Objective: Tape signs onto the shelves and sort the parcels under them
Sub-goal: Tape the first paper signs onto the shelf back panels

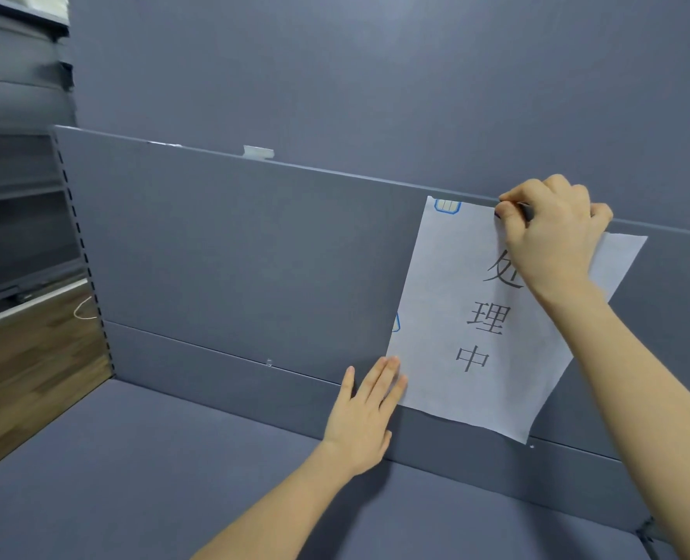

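Observation:
A white paper sign (448, 301) with three black characters lies tilted against the grey back panel (234, 244) of the shelf. A blue-edged piece of tape (447, 206) sits on its top left corner, and another (396, 322) shows at its left edge. My left hand (363, 414) lies flat, fingers straight, pressing the sign's lower left corner to the panel. My right hand (553, 232) is curled at the sign's top edge and pinches a small dark object against the panel's rim; what the object is stays unclear. No parcels are in view.
The grey shelf board (153, 470) runs below the panel. A slotted upright (77, 232) bounds the panel at left, with dark neighbouring shelves (16, 163) and wooden floor (28, 369) beyond. A small white scrap (258, 152) sits on the panel's top rim.

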Motion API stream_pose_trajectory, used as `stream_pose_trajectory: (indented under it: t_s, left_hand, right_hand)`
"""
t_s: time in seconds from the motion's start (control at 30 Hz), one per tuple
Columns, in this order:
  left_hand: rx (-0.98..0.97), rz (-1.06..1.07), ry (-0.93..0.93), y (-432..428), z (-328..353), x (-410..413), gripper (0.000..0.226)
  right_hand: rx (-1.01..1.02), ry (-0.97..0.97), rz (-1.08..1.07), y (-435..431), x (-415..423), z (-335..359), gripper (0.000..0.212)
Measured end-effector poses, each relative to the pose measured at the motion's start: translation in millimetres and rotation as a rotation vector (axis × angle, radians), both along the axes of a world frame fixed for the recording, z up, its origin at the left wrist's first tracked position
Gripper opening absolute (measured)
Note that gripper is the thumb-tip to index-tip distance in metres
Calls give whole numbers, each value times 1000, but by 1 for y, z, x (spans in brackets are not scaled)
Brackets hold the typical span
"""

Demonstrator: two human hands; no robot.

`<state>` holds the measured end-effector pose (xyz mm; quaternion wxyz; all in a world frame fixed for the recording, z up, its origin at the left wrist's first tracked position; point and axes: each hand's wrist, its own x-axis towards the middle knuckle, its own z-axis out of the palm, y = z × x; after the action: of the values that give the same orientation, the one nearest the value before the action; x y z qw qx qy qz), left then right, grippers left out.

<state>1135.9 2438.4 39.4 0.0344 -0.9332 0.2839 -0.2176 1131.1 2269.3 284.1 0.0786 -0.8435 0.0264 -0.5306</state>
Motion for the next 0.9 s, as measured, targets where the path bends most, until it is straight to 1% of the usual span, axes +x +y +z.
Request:
stream_pose_trajectory:
  t_s: [0.1, 0.2, 0.3, 0.4, 0.57, 0.73, 0.9]
  left_hand:
    - [20, -2, 38, 6, -10, -1, 100]
    - [49, 39, 110, 9, -14, -5, 97]
    - [199, 40, 89, 11, -18, -9, 82]
    - [175, 51, 204, 11, -16, -13, 78]
    - [162, 73, 322, 10, -23, -20, 76]
    - [114, 81, 337, 6, -25, -23, 73]
    - [151, 96, 333, 4, -22, -26, 77]
  right_hand:
    - [-1, -13, 7, 0, 0, -1, 18]
    - [8, -8, 9, 0, 1, 0, 18]
    - [13, -14, 13, -1, 2, -1, 19]
    - [13, -21, 12, -1, 3, -2, 19]
    - [19, -47, 28, -2, 4, -3, 20]
    - [5, -79, 30, -3, 6, -4, 20]
    - [3, -84, 28, -4, 6, -4, 20]
